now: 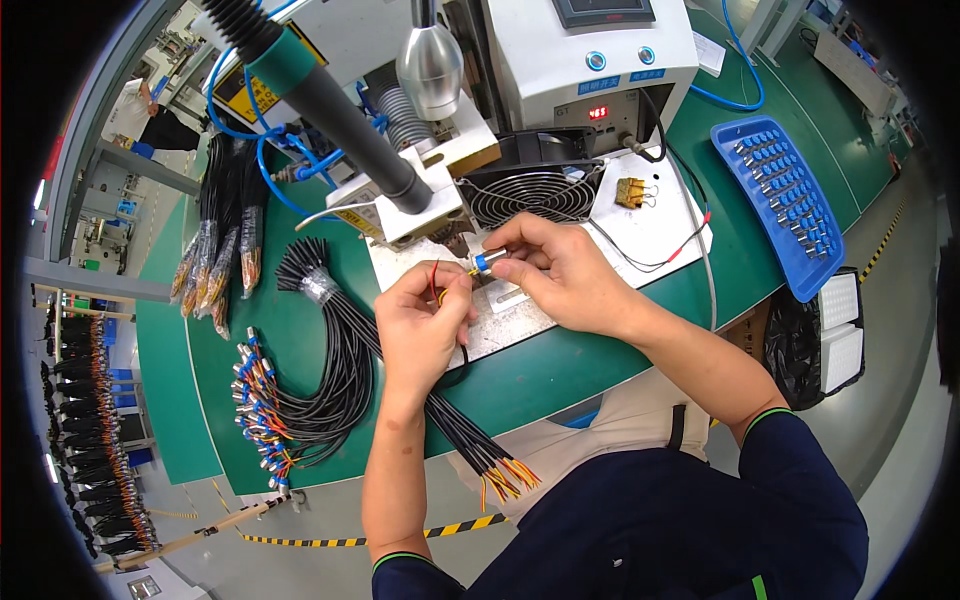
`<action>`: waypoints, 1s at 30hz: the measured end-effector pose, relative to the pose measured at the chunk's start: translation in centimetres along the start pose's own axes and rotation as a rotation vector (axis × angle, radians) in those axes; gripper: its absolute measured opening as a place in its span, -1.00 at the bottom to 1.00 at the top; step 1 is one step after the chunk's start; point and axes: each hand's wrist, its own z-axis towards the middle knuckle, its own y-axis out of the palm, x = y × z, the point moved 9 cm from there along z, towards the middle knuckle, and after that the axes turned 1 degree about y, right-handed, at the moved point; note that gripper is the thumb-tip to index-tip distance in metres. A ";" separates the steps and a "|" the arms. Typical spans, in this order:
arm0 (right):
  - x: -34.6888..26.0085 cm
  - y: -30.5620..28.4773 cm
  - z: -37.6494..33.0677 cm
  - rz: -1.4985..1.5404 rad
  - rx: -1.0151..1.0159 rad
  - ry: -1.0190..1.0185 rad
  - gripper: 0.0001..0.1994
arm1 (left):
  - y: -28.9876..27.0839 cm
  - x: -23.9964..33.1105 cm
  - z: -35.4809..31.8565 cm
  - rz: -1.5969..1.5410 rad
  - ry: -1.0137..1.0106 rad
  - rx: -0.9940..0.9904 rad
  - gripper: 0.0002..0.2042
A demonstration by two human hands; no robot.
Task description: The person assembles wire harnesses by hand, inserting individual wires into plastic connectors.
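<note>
Over the white plate (665,215), pinching the blue-ringed connector (485,262) in the right hand (568,272), wires (436,278) in the left hand (420,322); likely light, stiff, fragile where wired; best held by the barrel (497,257)

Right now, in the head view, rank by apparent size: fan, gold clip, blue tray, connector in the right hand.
1. Blue tray
2. Fan
3. Gold clip and connector, unranked: they look close in size, and the connector is partly hidden.
</note>
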 end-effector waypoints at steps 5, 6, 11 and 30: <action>-0.4 -0.1 0.0 -0.026 0.012 -0.017 -0.80 | 0.0 0.1 0.0 -0.007 0.017 0.002 -0.92; -0.4 -0.1 -0.1 -0.027 0.013 -0.018 -0.80 | 0.0 0.0 0.0 -0.009 0.015 0.001 -0.92; -0.1 -0.2 0.0 -0.005 0.020 -0.018 -0.80 | 0.0 0.0 0.1 -0.010 0.018 0.005 -0.92; -0.3 -0.4 -0.1 -0.003 0.062 -0.040 -0.79 | 0.0 0.1 -0.1 0.018 0.038 0.020 -0.92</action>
